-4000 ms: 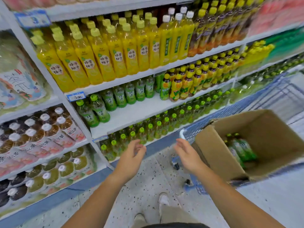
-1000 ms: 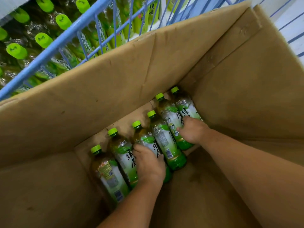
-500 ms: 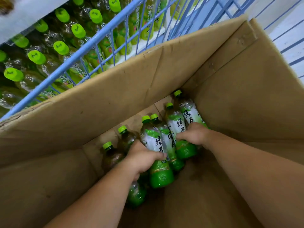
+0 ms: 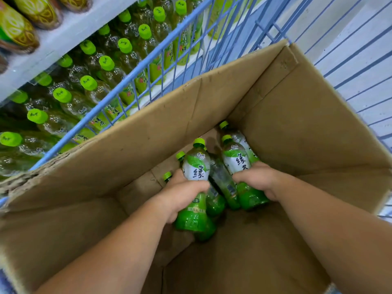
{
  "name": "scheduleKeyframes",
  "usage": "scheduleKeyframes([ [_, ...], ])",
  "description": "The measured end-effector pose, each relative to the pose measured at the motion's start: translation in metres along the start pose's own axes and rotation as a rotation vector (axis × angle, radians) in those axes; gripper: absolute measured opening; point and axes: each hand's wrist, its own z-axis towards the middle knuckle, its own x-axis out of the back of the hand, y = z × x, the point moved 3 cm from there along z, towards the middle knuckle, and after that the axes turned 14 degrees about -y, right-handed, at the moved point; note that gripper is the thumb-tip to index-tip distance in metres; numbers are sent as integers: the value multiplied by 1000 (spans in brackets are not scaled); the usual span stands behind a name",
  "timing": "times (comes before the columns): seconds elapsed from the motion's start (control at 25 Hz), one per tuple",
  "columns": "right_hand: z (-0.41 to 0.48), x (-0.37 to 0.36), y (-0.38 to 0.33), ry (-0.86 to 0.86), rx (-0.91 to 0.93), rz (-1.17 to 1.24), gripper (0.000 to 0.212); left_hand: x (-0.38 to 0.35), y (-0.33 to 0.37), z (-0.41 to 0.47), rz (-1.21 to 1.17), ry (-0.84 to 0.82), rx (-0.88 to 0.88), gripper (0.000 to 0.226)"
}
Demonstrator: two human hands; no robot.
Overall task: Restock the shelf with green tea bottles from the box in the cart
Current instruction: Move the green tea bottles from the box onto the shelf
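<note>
My hands grip green tea bottles deep inside the cardboard box (image 4: 148, 143).
My left hand (image 4: 180, 198) curls round one bottle (image 4: 196, 166), my right hand (image 4: 258, 179) round a second bottle (image 4: 235, 158). I hold them mid-body, caps up, ready for the shelf (image 4: 53, 45) beside the cart (image 4: 118, 90).

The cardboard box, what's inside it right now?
Green tea bottles lie inside the cardboard box. The left hand grips one, the right hand another. Hands and held bottles cover those beneath, so the count cannot be told.

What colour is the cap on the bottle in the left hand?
Bright green cap, head view.
</note>
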Motion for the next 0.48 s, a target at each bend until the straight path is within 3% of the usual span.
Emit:
scheduleKeyframes([
  [0.12, -24, -11, 0, -21, 51, 114, 55, 1, 12, -13, 89, 9, -32, 67],
  [0.24, -56, -21, 1, -10, 117, 194, 64, -2, 23, -42, 148, 5, -61, 66],
  [0.36, -94, -29, 0, 53, 156, 223, 68, -1, 29, -80, 179, 19, -104, 53],
  [0.48, -137, -33, 4, 132, 185, 150, 46, 2, 34, -116, 195, 36, -130, 65],
])
